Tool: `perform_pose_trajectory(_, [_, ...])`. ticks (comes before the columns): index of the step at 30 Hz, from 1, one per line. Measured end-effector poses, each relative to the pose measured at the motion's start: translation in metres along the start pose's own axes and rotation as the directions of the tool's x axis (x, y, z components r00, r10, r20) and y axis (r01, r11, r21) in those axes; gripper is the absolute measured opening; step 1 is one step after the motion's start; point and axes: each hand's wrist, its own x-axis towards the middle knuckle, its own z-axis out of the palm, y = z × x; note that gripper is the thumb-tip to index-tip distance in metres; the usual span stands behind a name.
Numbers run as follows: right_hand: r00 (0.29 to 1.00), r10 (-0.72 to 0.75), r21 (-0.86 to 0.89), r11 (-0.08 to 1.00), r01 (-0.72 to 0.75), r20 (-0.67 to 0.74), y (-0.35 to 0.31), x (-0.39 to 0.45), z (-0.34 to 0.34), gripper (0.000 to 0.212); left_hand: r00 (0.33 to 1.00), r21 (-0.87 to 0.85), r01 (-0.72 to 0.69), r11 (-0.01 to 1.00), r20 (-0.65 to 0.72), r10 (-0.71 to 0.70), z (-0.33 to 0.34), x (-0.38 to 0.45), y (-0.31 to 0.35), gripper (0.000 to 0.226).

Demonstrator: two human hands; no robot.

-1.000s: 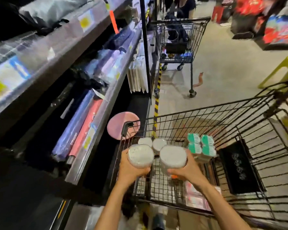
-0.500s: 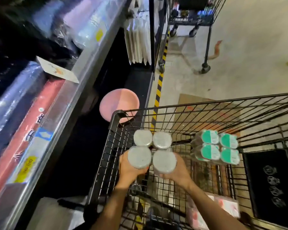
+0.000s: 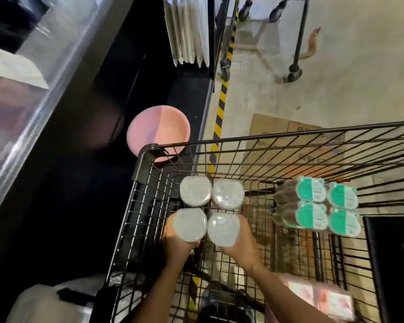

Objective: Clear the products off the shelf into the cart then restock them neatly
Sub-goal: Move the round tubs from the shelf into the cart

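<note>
Two bare forearms rise from the lower edge of the frame, no sleeve on either as far as shown; the left hand [image 3: 178, 247] and right hand [image 3: 239, 249] are ungloved; no ring or watch shows.

Concrete floor [image 3: 336, 66] w/ yellow-black hazard tape [image 3: 221, 108], flattened cardboard [image 3: 296, 145], dim lighting.

Head camera looks steeply down, close above the cart [image 3: 289, 138].
</note>
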Motion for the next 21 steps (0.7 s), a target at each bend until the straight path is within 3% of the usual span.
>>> perform_pose_trajectory(8, [0.997, 0.009, 0.029, 1.000, -0.007, -0.072, -0.007, 0.005, 0.006, 0.099, 1.000, 0.066, 0.016, 0.998, -0.008, -0.016, 0.001, 0.006, 0.009, 0.094])
perform_pose_trajectory(13, [0.998, 0.043, 0.050, 0.998, -0.041, -0.046, -0.017, -0.005, 0.003, 0.109, 0.989, 0.123, 0.114, 0.986, 0.075, -0.124, -0.011, 0.001, 0.017, 0.120])
perform_pose_trajectory(17, [0.996, 0.021, -0.150, 0.988, -0.033, -0.085, -0.034, -0.029, -0.016, 0.072, 0.994, 0.252, 0.033, 0.967, 0.095, -0.058, -0.032, -0.020, 0.038, 0.111])
perform_pose_trajectory(21, [0.978, -0.210, -0.427, 0.885, 0.184, -0.015, -0.075, -0.063, -0.045, 0.041, 0.960, 0.433, -0.276, 0.858, 0.163, 0.227, -0.062, -0.063, 0.064, 0.076])
